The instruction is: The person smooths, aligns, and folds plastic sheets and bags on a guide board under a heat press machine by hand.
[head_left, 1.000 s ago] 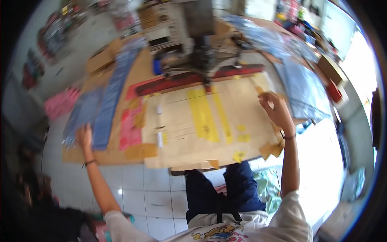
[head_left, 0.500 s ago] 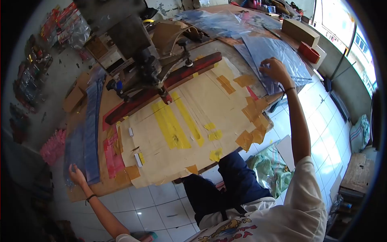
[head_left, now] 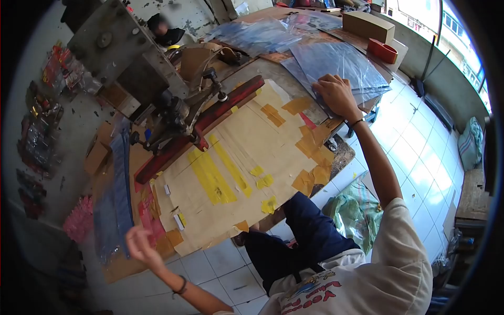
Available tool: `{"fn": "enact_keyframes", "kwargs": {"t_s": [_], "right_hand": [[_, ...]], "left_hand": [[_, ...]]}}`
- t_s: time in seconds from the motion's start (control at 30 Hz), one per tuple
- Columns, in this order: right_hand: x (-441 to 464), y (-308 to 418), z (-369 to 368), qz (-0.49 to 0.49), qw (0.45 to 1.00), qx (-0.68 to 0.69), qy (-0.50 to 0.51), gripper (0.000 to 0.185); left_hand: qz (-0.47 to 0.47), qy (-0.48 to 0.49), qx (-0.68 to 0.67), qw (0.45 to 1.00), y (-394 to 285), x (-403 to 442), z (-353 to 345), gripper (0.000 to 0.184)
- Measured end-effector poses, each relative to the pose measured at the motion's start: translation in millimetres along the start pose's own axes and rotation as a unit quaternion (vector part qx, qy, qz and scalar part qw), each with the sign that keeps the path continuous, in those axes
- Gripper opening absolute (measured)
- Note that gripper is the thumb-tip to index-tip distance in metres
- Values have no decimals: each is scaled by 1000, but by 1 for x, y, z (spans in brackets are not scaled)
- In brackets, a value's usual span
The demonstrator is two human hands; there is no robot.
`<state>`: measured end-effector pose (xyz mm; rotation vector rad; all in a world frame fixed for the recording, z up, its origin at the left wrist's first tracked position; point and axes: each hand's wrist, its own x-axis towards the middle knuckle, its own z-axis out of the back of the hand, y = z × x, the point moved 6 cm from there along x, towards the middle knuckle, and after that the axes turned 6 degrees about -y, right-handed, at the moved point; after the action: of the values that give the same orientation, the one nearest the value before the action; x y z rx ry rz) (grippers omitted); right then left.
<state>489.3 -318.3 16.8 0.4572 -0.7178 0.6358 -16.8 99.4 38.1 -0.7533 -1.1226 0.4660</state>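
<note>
My left hand (head_left: 143, 245) is raised over the lower left of the table, fingers apart and holding nothing, slightly blurred. Beside it lie blue plastic sheets (head_left: 108, 210) and a folded blue strip (head_left: 122, 184). My right hand (head_left: 336, 93) is at the near left edge of a stack of clear bluish plastic sheets (head_left: 341, 65); its fingers are bent, and what is under them is hidden. Between my hands lies a tan board (head_left: 247, 152) with yellow and brown tape. A red bar (head_left: 231, 107) of the machine (head_left: 173, 107) crosses its far edge.
A brown box (head_left: 367, 27) and a red tape roll (head_left: 382, 51) sit behind the stack. More plastic sheets (head_left: 257, 35) lie farther back. A person (head_left: 167, 32) is behind the machine. A green sack (head_left: 357, 210) is on the floor, and a cardboard box (head_left: 98, 149) is at the left.
My left hand has moved right, away from the blue sheets. My right hand has come down to the edge of the clear stack. The view has turned toward the right.
</note>
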Motion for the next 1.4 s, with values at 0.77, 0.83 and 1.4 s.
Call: {"fn": "enact_keyframes", "kwargs": {"t_s": [0.77,0.83,1.4], "right_hand": [[-154,243,113,142,908,327,222,31],[-162,196,104,-44,956,254,140,39],[-219,139,72,-401,724,538,159,18]], "left_hand": [[437,330,-401,735,-57,-208,-154,47],[420,292,-384,769,-56,-205,-149,32],[365,122,-312,869,-60,-195,-106,12]]}}
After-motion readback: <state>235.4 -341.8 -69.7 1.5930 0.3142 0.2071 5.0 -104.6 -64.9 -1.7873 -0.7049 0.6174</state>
